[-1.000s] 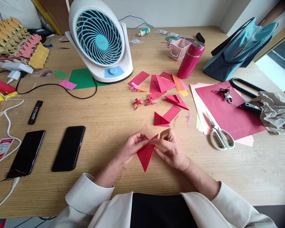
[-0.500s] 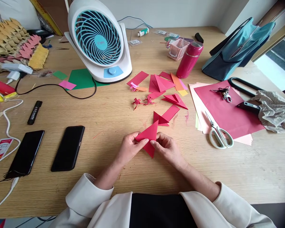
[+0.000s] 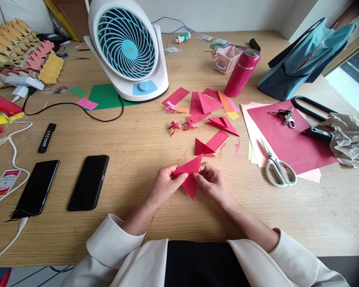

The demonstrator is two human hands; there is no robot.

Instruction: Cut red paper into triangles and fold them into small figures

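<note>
A folded piece of red paper (image 3: pixel 189 172) is held low over the table near its front. My left hand (image 3: pixel 168 184) pinches its left side, thumb on top and fingers beneath. On the right side, my right hand (image 3: pixel 212 183) grips the same paper between thumb and curled fingers. One point of the paper aims up and away, another down toward me. Just beyond lie a folded red paper shape (image 3: pixel 204 148) and a red strip (image 3: pixel 217 139). Farther back are a folded red triangle (image 3: pixel 224 125) and two small red paper figures (image 3: pixel 189 124).
White-handled scissors (image 3: pixel 279 169) lie on the right beside a large red sheet (image 3: pixel 290 131) with keys on it. A fan (image 3: pixel 143 87), a pink flask (image 3: pixel 242 73) and a blue bag (image 3: pixel 287 71) stand at the back. Two phones (image 3: pixel 88 183) rest on the left.
The view has shifted slightly, so the table's things appear a little to the right. Both hands keep hold of the red paper, which looks slightly tilted compared with before.
</note>
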